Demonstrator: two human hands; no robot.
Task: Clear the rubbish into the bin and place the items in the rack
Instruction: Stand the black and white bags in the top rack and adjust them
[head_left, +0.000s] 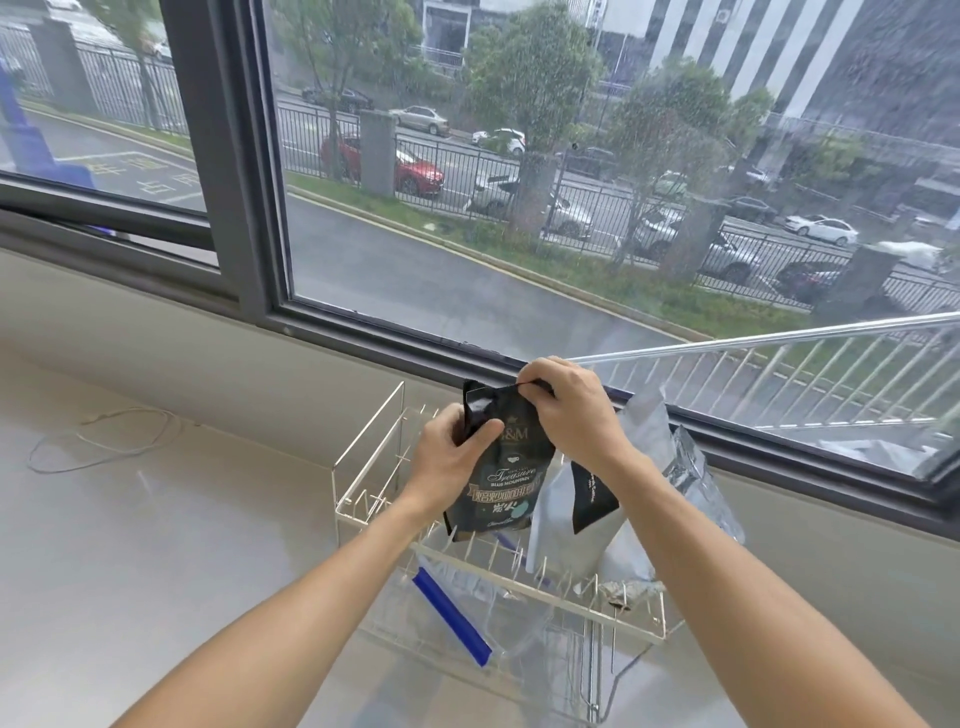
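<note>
Behind the pale counter (156, 545) a large window (519, 208) fills the upper half of the frame, with a wet street outside. Near the bottom centre a white wire rack (363, 467) stands on the counter, just below the window frame.

A black pouch (498, 483) is held upright over the rack, at the centre of the frame. The left hand (452, 457) is closed on its left edge, and the right hand (566, 405) pinches its top seam. Its lower edge seems to rest between the rack wires. Just to the right, a silver pouch (566, 519) with a black label stands in the rack, and a second silver pouch (701, 483) leans behind it. A clear bag with a blue strip (452, 616) lies at the front of the rack.

The black pouch is judged to be light, soft and a little slippery, so it is best held at the stiff top seam and the side seam. Free slots are seen on the left side of the rack. On the right the room is narrow, and the silver pouches could be pushed over. The bin is not seen.
</note>
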